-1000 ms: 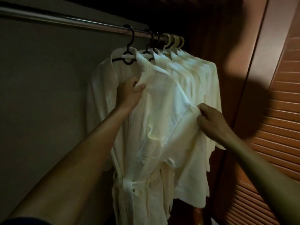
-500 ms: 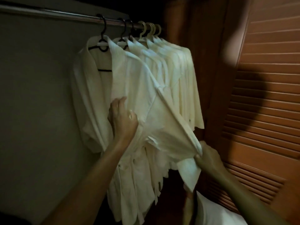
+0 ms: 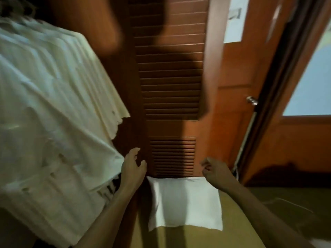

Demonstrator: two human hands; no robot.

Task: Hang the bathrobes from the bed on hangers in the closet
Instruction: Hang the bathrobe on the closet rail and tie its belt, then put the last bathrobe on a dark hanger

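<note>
Robes hang. Left hand spread, empty, beside them; right hand loosely curled, empty. Judged between robes; next: fetch another.

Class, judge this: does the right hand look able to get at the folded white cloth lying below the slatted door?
Probably yes. The right hand is empty, hovering just above the cloth, with nothing between them.

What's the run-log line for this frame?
left hand: open, empty | right hand: loosely curled, empty | bathrobes: hanging, left | white cloth: below hands
</note>
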